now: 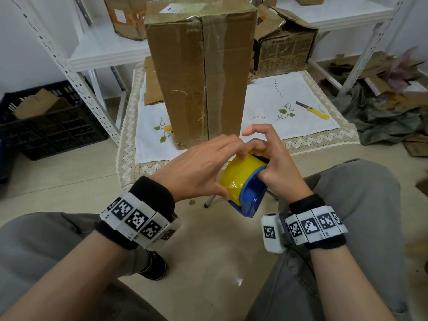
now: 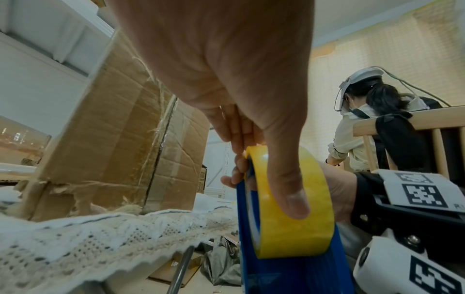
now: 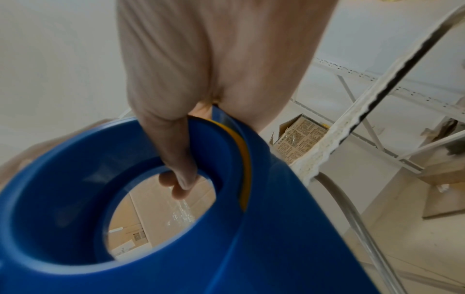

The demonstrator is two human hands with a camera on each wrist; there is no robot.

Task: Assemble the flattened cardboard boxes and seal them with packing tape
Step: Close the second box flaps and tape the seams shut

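A tall brown cardboard box (image 1: 201, 77) stands upright on the low table's white embroidered cloth (image 1: 266, 100), with clear tape along its front seam. In front of the table, between my knees, both hands hold a blue tape dispenser (image 1: 252, 200) loaded with a yellow tape roll (image 1: 238, 179). My left hand (image 1: 231, 174) pinches the roll, thumb (image 2: 289, 189) across its face and fingers on its far side. My right hand (image 1: 259, 158) grips the dispenser (image 3: 264, 238) with a finger hooked into its core hole and the index finger raised. The box (image 2: 105, 143) rises just beyond the lace edge (image 2: 100, 234).
A yellow utility knife (image 1: 312, 110) lies on the cloth to the right. Flat cardboard (image 1: 152, 84) lies behind the box, and a printed box (image 1: 284, 49) stands at the back right. White shelving, a black crate (image 1: 46, 126) and floor scraps (image 1: 382, 117) surround the table. Another person (image 2: 365, 129) sits nearby.
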